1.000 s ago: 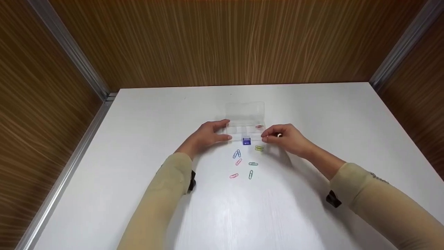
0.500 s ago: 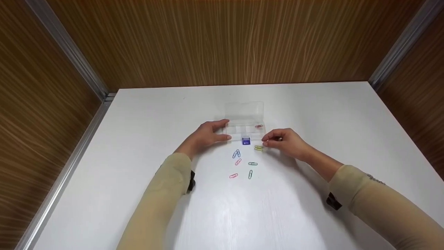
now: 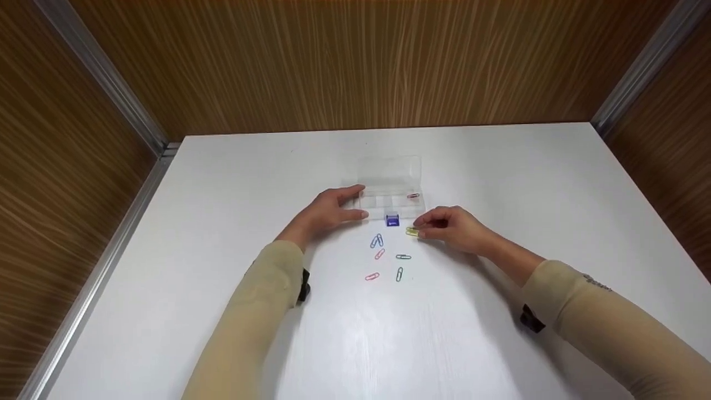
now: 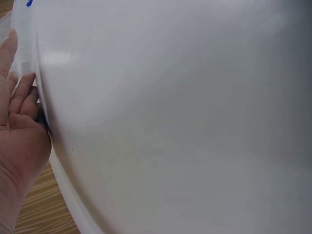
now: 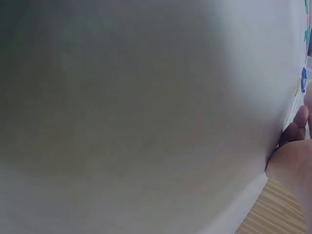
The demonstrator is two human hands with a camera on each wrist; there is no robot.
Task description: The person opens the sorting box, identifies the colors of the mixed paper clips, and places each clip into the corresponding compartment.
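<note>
White tabletop (image 3: pixel 500 311) carries a clear plastic compartment box (image 3: pixel 390 191) with its lid folded open toward the far side. The left hand (image 3: pixel 328 213) rests against the box's left end, fingers extended and relaxed, thumb along the near edge, gripping nothing. The right hand (image 3: pixel 450 226) lies just in front of the box's right end, its thumb and forefinger closing on a yellow paper clip (image 3: pixel 412 231) that lies on the table; whether the clip is lifted clear of the surface cannot be told. A pink clip (image 3: pixel 412 196) lies in the box's right compartment. A small blue block (image 3: pixel 392 220) sits touching the box's near edge, between the two hands. Nearer the person, loose clips lie scattered: a blue clip (image 3: pixel 377 241), a red clip (image 3: pixel 379 254), two green clips (image 3: pixel 401 265) and another pink one (image 3: pixel 371 276). Wood-grain panels (image 3: pixel 355 66) enclose the table.
</note>
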